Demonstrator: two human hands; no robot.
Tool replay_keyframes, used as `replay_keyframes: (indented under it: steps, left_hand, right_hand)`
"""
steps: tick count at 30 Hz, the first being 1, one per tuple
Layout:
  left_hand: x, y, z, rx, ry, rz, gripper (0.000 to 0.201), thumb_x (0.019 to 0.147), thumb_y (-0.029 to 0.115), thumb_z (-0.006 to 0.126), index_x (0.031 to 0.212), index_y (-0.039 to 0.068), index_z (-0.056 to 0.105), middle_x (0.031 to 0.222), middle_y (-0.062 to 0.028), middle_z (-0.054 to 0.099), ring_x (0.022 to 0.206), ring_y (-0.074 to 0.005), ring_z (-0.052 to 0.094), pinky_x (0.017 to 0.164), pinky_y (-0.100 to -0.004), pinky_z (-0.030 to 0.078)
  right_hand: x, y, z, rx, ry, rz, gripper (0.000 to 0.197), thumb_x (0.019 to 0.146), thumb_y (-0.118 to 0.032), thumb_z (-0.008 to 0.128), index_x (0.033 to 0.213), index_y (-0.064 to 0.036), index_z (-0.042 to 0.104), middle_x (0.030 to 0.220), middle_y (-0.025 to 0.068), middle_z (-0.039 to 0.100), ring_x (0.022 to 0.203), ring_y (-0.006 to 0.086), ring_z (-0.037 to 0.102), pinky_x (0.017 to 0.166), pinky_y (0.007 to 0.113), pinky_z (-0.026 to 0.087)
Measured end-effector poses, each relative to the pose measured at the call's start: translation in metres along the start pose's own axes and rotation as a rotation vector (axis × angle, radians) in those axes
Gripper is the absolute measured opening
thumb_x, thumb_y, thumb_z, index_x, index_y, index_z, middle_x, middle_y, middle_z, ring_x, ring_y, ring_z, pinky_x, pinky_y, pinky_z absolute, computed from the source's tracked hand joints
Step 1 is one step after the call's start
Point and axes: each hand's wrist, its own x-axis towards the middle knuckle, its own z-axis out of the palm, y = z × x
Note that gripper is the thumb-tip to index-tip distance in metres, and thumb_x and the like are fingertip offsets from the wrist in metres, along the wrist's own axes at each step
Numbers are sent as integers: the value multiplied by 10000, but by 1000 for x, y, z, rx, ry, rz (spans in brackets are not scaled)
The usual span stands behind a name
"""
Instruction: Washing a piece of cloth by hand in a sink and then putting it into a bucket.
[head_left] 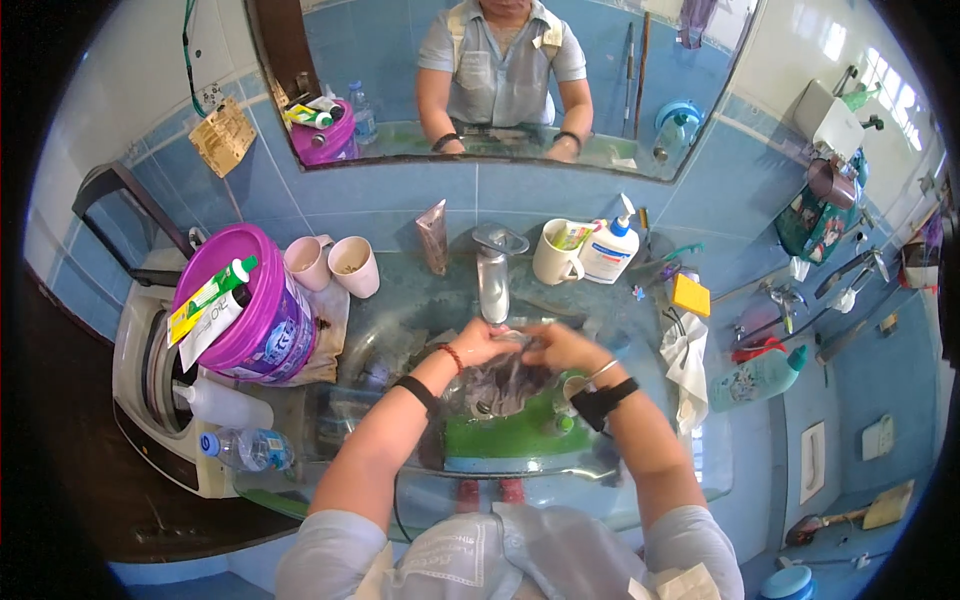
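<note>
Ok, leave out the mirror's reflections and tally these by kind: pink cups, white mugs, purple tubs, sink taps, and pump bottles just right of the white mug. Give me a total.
Pink cups: 2
White mug: 1
Purple tub: 1
Sink tap: 1
Pump bottle: 1
Total: 6

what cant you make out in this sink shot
In the head view:
Right hand: fingers smeared by motion blur.
Left hand: whether it holds anything, hidden by its fingers.
Mirror: top cut off by the upper edge.
Blue tub: cut off by the lower edge.
</note>
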Motion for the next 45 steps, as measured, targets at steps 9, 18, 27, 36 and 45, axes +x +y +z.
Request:
replay_keyframes:
  steps: [9,18,27,36,45]
  left_hand:
    - [-1,23,-21,208,-100,-106,218,715,158,741,847,12,647,775,8,620,723,-62,527,650,-248,437]
    - [-6,19,-34,-64,-78,113,421,721,213,734,1030,-32,587,912,-52,637,820,-123,558,745,-278,442]
    - [-1,5,-46,-227,-148,-307,460,776,246,684,1119,-26,542,947,-35,611,839,-109,532,715,-266,436]
    - [10,-8,-27,68,-209,-161,671,704,390,723,1138,-76,510,1053,-105,584,956,-160,518,850,-273,391]
    - [12,-18,-20,-380,-182,-262,547,781,360,653,1146,-26,526,1075,-61,572,998,-116,482,893,-264,348]
  right_hand:
    - [-16,-30,-44,-245,285,26,251,689,-246,701,742,-10,633,553,123,543,502,183,503,504,337,401]
    - [-10,-13,-56,-47,415,34,268,701,-241,681,738,19,628,558,119,555,509,168,506,514,335,410]
    - [-28,-33,-73,203,585,181,240,714,-208,673,708,30,640,600,-3,550,553,79,467,516,251,385]
    - [-28,-16,-79,324,625,140,173,737,-170,666,674,-15,624,595,-42,524,532,52,432,480,223,330]
    - [-24,-6,-73,392,633,142,194,738,-182,662,652,-17,607,584,-41,514,521,58,435,464,230,329]
